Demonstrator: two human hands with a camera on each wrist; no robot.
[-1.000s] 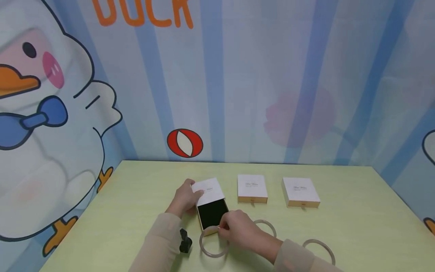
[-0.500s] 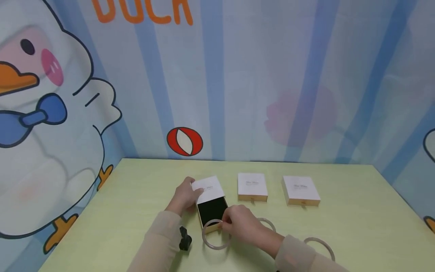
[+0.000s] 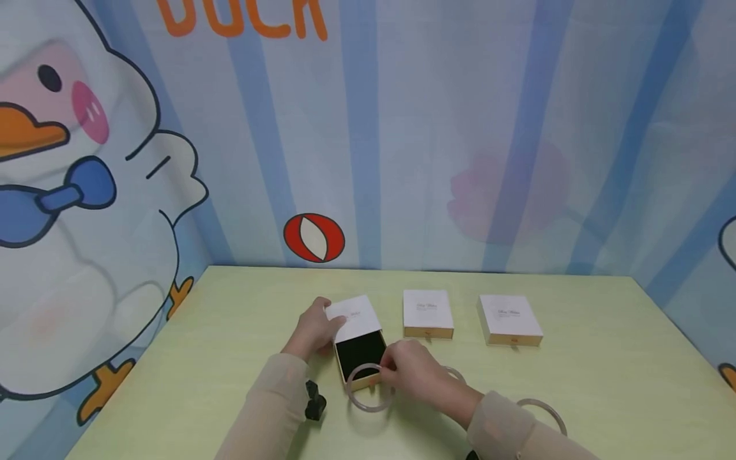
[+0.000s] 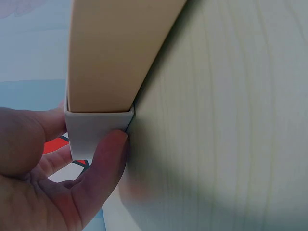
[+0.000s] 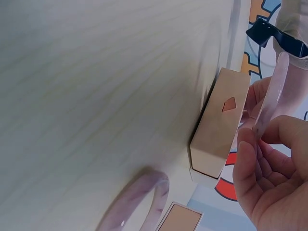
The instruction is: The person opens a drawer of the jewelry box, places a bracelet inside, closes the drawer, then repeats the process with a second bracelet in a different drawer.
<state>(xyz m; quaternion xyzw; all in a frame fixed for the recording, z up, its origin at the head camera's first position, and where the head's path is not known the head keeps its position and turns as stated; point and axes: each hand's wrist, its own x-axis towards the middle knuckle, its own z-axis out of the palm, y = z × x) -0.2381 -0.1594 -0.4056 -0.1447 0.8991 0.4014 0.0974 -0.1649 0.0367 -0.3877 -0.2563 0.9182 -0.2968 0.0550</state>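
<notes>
My left hand (image 3: 313,330) grips the white sleeve (image 3: 353,317) of a drawer box, thumb on top in the head view. In the left wrist view its fingers (image 4: 111,156) hold the sleeve at both faces. The drawer (image 3: 360,352) is pulled partway out toward me and has a black lining. My right hand (image 3: 413,370) pinches a pale, translucent bangle (image 3: 368,409) between thumb and fingertips. The bangle overlaps the drawer's front edge in the head view. In the right wrist view the bangle (image 5: 273,94) is seen nearly edge-on, beside the tan drawer front (image 5: 220,122).
Two more white boxes (image 3: 428,312) (image 3: 509,316) stand closed behind and to the right. One bangle (image 3: 455,372) lies partly hidden behind my right hand, another (image 3: 543,405) near my right sleeve. A black strap-like piece (image 3: 315,401) sits at my left cuff. A printed backdrop (image 3: 414,128) rises behind the table (image 3: 598,358).
My right hand has carried the bangle slightly forward and right, farther over the drawer's front edge. My left hand keeps its grip on the box, which has stayed in place.
</notes>
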